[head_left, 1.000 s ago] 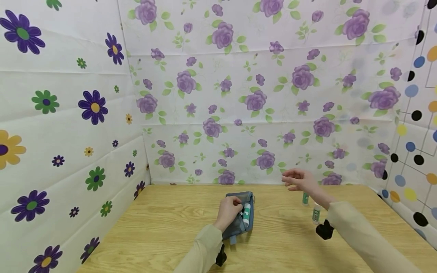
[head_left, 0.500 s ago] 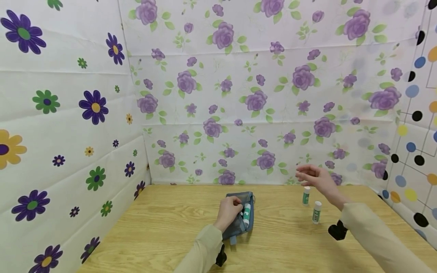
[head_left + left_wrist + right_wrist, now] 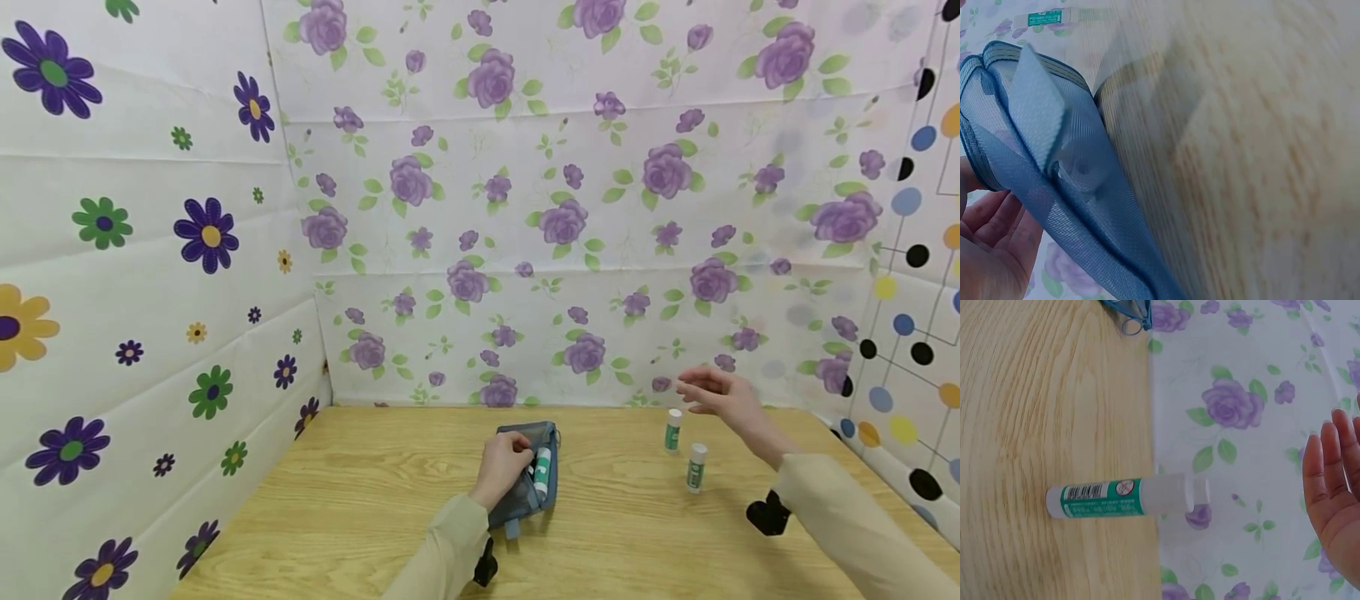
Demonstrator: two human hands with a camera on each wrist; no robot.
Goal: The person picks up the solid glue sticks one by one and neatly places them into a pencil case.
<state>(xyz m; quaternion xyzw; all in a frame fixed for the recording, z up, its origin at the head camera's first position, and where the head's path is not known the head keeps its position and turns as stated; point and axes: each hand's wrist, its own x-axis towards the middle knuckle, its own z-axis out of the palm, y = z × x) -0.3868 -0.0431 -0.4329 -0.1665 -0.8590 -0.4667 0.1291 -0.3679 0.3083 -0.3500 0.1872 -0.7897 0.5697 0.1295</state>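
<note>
Green-and-white cylindrical glue stick, rear of two, stands on the wood-grain table, long axis vertical, below-left of the nearer right hand, its grip loosely extended and empty, while the left hand pinches the blue mesh pouch.

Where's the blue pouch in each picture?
Head: blue pouch, low, just right of middle, held by the left hand.
Left wrist: blue pouch, big, upper left to bottom middle.
Right wrist: only a bit of blue pouch, top edge, left of middle.
Landmark in all three: purple-flowered cloth.
</note>
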